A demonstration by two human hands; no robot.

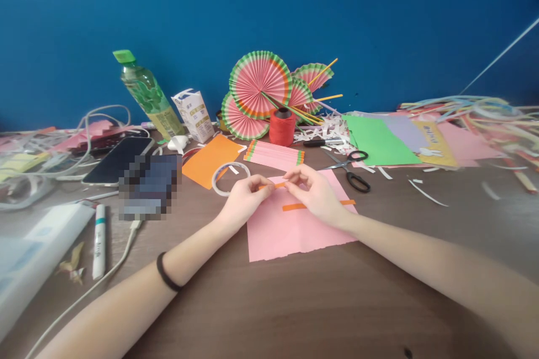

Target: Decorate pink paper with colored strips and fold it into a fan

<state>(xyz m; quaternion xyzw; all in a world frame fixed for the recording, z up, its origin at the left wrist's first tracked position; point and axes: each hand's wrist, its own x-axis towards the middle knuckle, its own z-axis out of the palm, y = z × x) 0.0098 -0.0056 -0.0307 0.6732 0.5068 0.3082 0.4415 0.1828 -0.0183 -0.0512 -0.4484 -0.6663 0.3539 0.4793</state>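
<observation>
Both hands meet over the far edge of a pink sheet lying flat on the brown table. The left hand and the right hand each pinch one end of a thin orange strip, fingertips closed on it, so the strip spans the short gap between them just above the paper. A second orange strip lies on the sheet under and just to the near side of the right hand, its end showing past the wrist.

Just beyond the left hand sits a roll of clear tape, nearly touching the knuckles, with an orange sheet behind it. Past both hands lies a pleated pink paper (edged in orange and green). Scissors rest beyond and to the right of the right hand, well clear of it. Farther back stand a red thread spool and folded paper fans. A phone and a white marker lie off to the left of the left forearm.
</observation>
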